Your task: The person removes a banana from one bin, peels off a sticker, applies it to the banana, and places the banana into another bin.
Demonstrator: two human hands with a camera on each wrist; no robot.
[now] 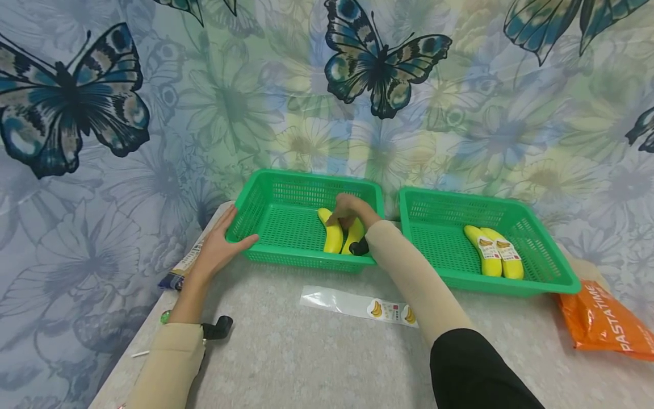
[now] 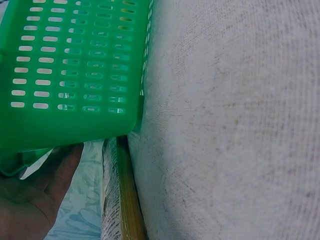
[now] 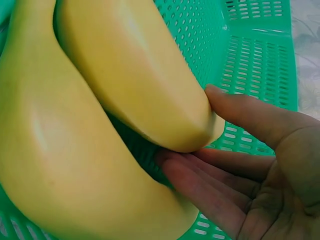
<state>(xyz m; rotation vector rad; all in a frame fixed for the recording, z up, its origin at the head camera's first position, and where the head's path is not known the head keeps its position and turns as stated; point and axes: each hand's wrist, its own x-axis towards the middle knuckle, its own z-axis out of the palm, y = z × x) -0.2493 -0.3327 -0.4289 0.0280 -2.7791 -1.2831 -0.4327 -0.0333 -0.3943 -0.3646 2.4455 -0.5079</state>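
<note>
Two yellow bananas lie side by side at the right end of the left green basket [image 1: 286, 258]. My right hand [image 1: 352, 207] reaches in and pinches the far end of the left banana [image 1: 333, 237], its thumb [image 3: 240, 107] on one side and fingers [image 3: 200, 187] under the tip in the right wrist view. Close beside it is the right banana [image 1: 354, 234]. My left hand [image 1: 221, 248] rests at the basket's left front corner, fingers straight along the outer side and thumb by the front rim. In the left wrist view, that hand [image 2: 35, 200] is partly hidden behind the basket wall [image 2: 75, 122].
The right green basket [image 1: 429, 250] holds two labelled bananas [image 1: 494, 253]. A strip with banana stickers [image 1: 357, 304] lies in front. An orange pasta bag [image 1: 605, 321] is at the right, another package [image 1: 184, 267] at the left edge. A patterned cloth [image 1: 306, 113] hangs behind.
</note>
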